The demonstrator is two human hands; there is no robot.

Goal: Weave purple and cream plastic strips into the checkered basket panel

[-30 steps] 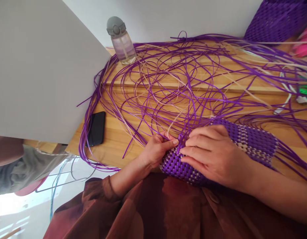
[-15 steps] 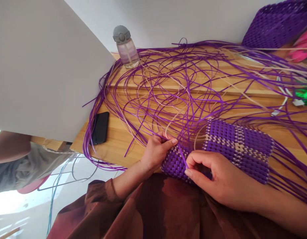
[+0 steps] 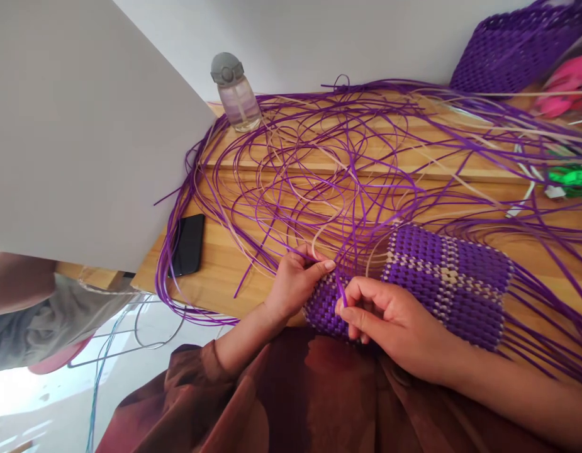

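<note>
My right hand [image 3: 382, 318] pinches a purple plastic weaving strand [image 3: 341, 287] between thumb and fingertips. My left hand [image 3: 297, 283] is closed at the upper edge of a small woven purple panel [image 3: 321, 311], its thumb pressed against the forefinger; strands run out past the fingertips. Part of that panel is hidden under both hands. Just right of it lies a larger woven panel [image 3: 474, 270], purple with beige bands that cross. Loose purple strands leave its right side.
Tangled purple and beige strands [image 3: 309, 157] spread over the wooden table [image 3: 224, 277]. A bottle [image 3: 238, 94] stands at the back left, a black phone [image 3: 189, 244] near the left edge. At the right are a purple woven basket [image 3: 512, 53], green strands [image 3: 571, 180] and a pink item [image 3: 567, 85]. Another person's arm [image 3: 19, 283] shows at far left.
My right hand has moved a little left and up, closer to my left hand, with the strand still pinched. My left hand stays almost in place. The whole view has shifted slightly.
</note>
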